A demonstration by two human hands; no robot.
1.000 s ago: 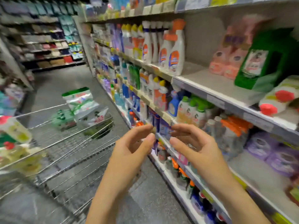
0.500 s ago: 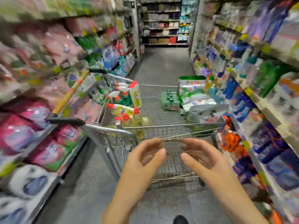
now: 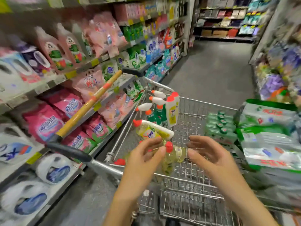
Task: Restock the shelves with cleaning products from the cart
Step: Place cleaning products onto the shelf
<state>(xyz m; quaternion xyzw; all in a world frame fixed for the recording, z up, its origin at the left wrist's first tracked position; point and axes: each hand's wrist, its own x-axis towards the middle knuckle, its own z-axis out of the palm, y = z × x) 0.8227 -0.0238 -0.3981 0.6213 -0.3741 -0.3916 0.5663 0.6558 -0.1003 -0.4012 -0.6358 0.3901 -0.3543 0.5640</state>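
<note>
A wire shopping cart (image 3: 192, 115) stands in the aisle before me. Inside it lie yellow bottles with red caps (image 3: 172, 154), white angled-neck bottles (image 3: 160, 128), green spray bottles (image 3: 156, 115), a pack of green-capped bottles (image 3: 219, 128) and green-and-white refill bags (image 3: 268, 144). My left hand (image 3: 145, 157) and my right hand (image 3: 210, 155) hover over the cart's near end, palms facing each other, fingers relaxed, holding nothing. The nearest yellow bottle lies between and below them.
Shelves of pink and white detergent bags and jugs (image 3: 65, 98) line the left side. A yellow-handled mop or broom (image 3: 91, 101) leans along the cart's left edge. Blurred shelves (image 3: 280, 66) run on the right. Open grey floor (image 3: 211, 70) stretches beyond the cart.
My view has swung left from the right-hand shelf to the cart. Both hands have moved over the cart basket, staying apart and without anything in them.
</note>
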